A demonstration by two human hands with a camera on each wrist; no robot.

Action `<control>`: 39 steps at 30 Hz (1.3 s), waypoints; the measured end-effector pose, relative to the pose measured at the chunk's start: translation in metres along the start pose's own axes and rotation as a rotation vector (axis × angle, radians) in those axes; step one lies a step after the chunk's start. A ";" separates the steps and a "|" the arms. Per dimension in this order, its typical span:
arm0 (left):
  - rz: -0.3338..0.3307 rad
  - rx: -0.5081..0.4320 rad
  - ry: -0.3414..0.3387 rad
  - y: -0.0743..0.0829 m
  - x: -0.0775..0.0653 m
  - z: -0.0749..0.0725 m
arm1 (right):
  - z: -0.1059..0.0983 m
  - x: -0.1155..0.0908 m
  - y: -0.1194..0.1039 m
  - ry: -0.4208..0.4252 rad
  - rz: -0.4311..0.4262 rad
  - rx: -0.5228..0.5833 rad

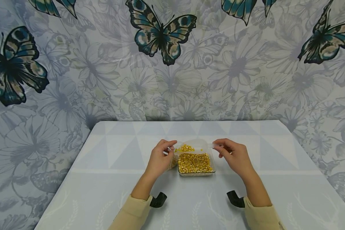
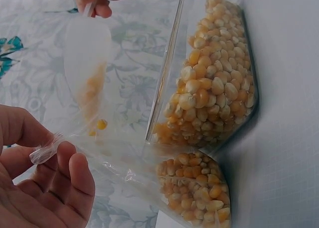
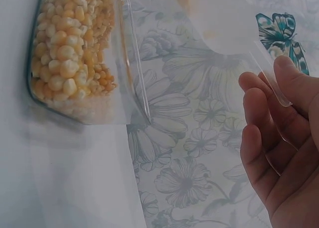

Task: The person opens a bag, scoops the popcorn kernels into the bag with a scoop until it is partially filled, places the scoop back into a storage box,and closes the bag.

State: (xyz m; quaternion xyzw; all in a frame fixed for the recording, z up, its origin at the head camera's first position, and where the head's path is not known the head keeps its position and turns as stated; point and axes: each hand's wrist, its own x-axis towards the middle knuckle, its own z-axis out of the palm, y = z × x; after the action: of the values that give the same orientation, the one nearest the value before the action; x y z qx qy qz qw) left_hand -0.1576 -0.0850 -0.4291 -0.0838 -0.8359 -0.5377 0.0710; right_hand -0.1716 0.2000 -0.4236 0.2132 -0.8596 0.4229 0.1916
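My left hand (image 1: 160, 159) pinches the gathered top edge of a clear plastic bag (image 2: 124, 168). Corn kernels (image 2: 192, 183) fill the bag's lower part, beside the glass container. By its thin handle (image 3: 269, 78), my right hand (image 1: 233, 156) holds a translucent plastic scoop (image 2: 85, 46). Kernels lie in the scoop, which is tilted toward the bag, and a few loose ones (image 2: 101, 124) show at its lower end by the bag's mouth. Between the hands stands a clear rectangular glass container (image 1: 196, 174), heaped with yellow corn kernels (image 1: 195, 162).
A pale table (image 1: 118, 188) with a triangle pattern lies under everything. Behind it hangs a floral cloth (image 1: 172, 86) with large butterflies. Black curved pieces (image 1: 158, 200) stick out at both sleeve cuffs.
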 end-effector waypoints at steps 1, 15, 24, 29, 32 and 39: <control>0.000 0.001 0.000 0.000 0.000 0.000 | 0.000 0.000 0.000 -0.003 0.005 -0.003; 0.004 0.005 -0.001 0.000 0.000 0.001 | -0.003 0.001 -0.007 0.025 -0.014 -0.025; 0.001 -0.005 -0.007 0.000 -0.001 0.001 | -0.003 0.000 -0.009 0.046 -0.019 -0.013; -0.005 -0.014 -0.011 0.000 -0.001 0.000 | -0.002 0.000 -0.009 0.055 -0.023 -0.001; -0.007 -0.017 -0.009 0.000 -0.001 0.000 | -0.001 0.000 -0.009 0.059 -0.025 0.003; -0.007 -0.017 -0.005 0.000 0.000 0.000 | -0.003 0.000 -0.013 0.075 -0.016 0.008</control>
State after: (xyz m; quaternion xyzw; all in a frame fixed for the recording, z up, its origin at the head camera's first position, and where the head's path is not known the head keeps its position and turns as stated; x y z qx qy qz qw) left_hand -0.1573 -0.0846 -0.4295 -0.0829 -0.8319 -0.5447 0.0664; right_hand -0.1647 0.1952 -0.4138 0.2048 -0.8485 0.4324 0.2263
